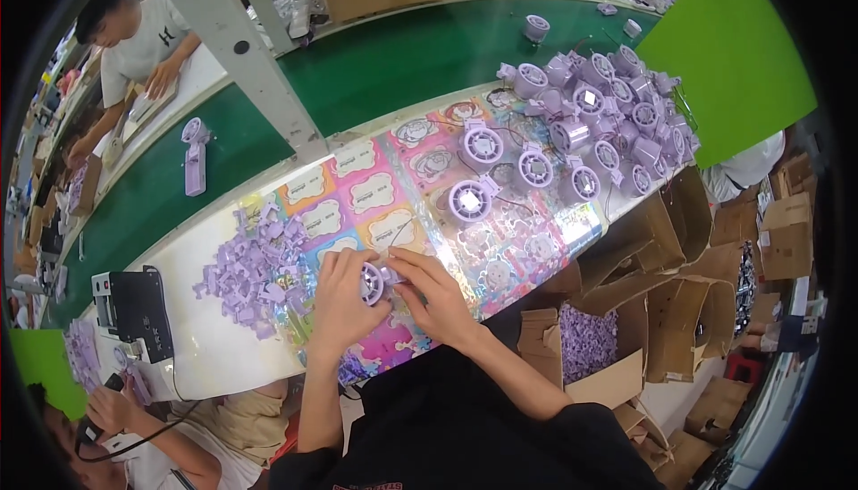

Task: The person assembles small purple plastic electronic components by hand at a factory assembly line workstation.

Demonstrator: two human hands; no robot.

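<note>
My left hand (338,307) is wrapped round a lilac fan head (371,285) with a round spoked grille, held low over the colourful sticker sheets (371,195). From the other side, the fingers of my right hand (435,301) close on the small bracket at the fan head's edge. Whether a separate small part sits between those fingertips is hidden. Left of my hands lies a heap of small lilac plastic pieces (259,267). Several loose fan heads (471,201) with thin wires stand to the right, in front of a large pile of fan heads (617,106).
A green conveyor belt (384,66) runs behind the table, carrying a lilac handheld fan (195,159). A black box-shaped device (138,311) stands at the left. Cardboard boxes (617,383) sit at the right. Two co-workers (143,52) are at the left; a green panel (742,61) stands far right.
</note>
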